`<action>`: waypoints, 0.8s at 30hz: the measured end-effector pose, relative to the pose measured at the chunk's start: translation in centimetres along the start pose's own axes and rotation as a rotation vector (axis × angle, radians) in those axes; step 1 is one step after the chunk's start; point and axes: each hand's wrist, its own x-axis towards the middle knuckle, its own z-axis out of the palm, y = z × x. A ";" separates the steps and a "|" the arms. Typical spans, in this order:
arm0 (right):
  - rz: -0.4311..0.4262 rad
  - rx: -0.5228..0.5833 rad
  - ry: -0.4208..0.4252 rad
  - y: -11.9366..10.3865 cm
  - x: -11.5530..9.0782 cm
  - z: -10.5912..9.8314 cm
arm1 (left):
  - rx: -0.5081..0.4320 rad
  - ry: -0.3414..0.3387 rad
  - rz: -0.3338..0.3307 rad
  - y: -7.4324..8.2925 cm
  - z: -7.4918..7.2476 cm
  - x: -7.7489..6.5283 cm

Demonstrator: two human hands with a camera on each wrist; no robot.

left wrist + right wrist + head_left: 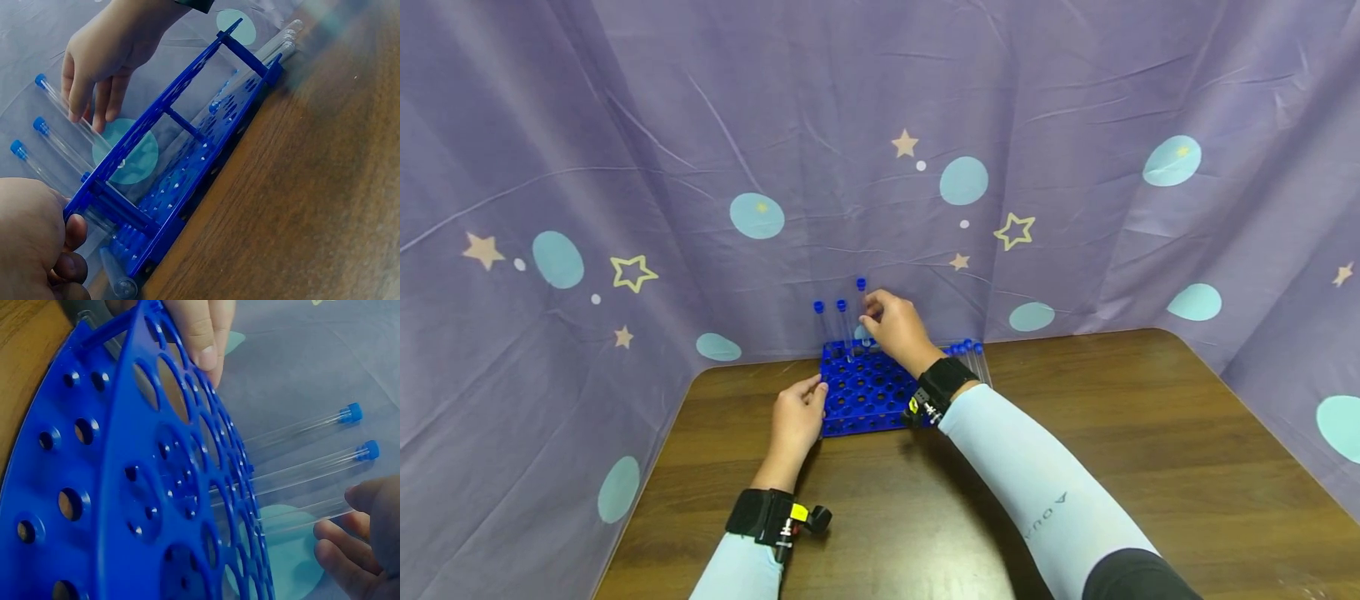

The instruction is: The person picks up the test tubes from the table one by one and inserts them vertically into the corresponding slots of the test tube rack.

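Note:
A blue test tube rack [859, 398] with a perforated top stands on the table. My left hand [797, 421] holds its left end, fingers [70, 265] bent at the corner. At the back of the rack, my right hand [898, 327] pinches a clear test tube [862, 286] with a blue cap, between thumb and fingers. The tube stands upright, its lower end at the rack's top holes. Two more blue-capped tubes, a nearer one [300, 467] and a farther one [306, 430], stand in the rack to its left.
Several blue-capped tubes [977, 350] lie at the rack's right end. Another clear tube [117, 273] shows low beside the rack's left end. The wooden table [1097, 433] meets a purple patterned curtain [850, 125] close behind the rack.

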 end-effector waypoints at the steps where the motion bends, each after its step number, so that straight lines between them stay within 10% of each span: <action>1: 0.000 -0.008 -0.001 0.1 0.0 0.1 | -0.001 -0.001 -0.002 0.0 0.0 0.0; 24: 0.027 -0.088 -0.096 1.4 -0.6 1.3 | 0.006 -0.005 0.025 -0.1 0.0 0.1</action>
